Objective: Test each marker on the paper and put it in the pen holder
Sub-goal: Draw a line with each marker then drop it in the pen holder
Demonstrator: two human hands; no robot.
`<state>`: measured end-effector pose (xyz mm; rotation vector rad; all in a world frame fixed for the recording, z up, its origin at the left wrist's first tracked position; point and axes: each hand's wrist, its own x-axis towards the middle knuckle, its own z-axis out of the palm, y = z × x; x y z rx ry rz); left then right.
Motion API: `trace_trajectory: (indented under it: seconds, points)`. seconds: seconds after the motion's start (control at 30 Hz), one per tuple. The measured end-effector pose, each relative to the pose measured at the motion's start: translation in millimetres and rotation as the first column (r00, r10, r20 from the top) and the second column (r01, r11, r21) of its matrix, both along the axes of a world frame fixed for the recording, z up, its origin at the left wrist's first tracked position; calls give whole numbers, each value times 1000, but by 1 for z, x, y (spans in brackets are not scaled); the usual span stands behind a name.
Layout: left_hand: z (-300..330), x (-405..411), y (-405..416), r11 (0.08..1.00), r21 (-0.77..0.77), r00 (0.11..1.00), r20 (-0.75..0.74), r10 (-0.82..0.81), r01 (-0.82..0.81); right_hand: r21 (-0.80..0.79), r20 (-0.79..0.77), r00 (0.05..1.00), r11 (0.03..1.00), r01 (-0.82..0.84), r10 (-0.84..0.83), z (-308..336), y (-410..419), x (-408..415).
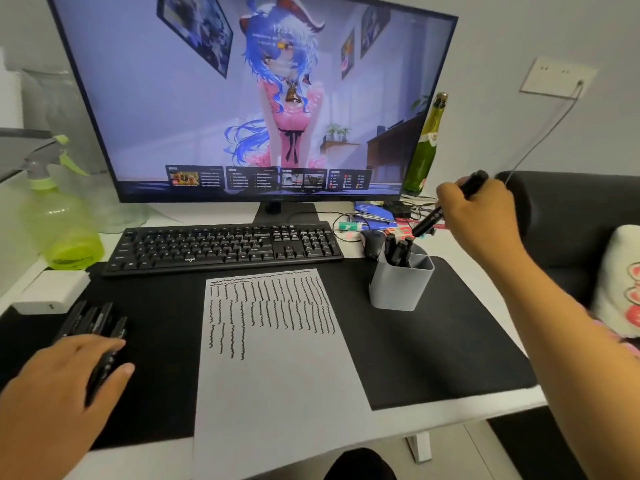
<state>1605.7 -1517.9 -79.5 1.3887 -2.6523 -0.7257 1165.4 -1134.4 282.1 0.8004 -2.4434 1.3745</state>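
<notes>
A white sheet of paper (277, 358) covered with wavy black test lines lies on the black desk mat (433, 341). Right of it stands a grey pen holder (401, 285) with several black markers (398, 249) inside. My right hand (481, 216) holds a black marker (446, 206) tilted, its lower end just above the holder's opening. At the mat's left edge lies a pile of black markers (91, 318). My left hand (65, 386) rests below the pile, fingers closed around another black marker (104, 365).
A black keyboard (225, 247) and a large monitor (256, 98) stand behind the paper. A green spray bottle (59, 220) and a white box (52, 291) sit at the left. A green glass bottle (424, 147), a mouse (372, 244) and clutter are behind the holder.
</notes>
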Motion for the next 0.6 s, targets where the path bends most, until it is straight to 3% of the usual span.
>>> trace_trajectory:
  seconds: [0.03,0.17,0.33,0.6]
  points:
    - [2,4,-8,998,-67,999,50,16,-12,15,2,1000,1000,10,-10,-2,2,0]
    - [21,7,-6,986,-166,1000,0,16,-16,139,2,999,990,31,-32,-18,2,3]
    - [53,-2,19,990,-141,1000,-24,-1,-3,269,62,996,960,-73,59,-32,-3,-3]
    - [109,-17,74,915,-404,999,-35,-29,13,512,167,980,840,-179,107,-41,-8,-17]
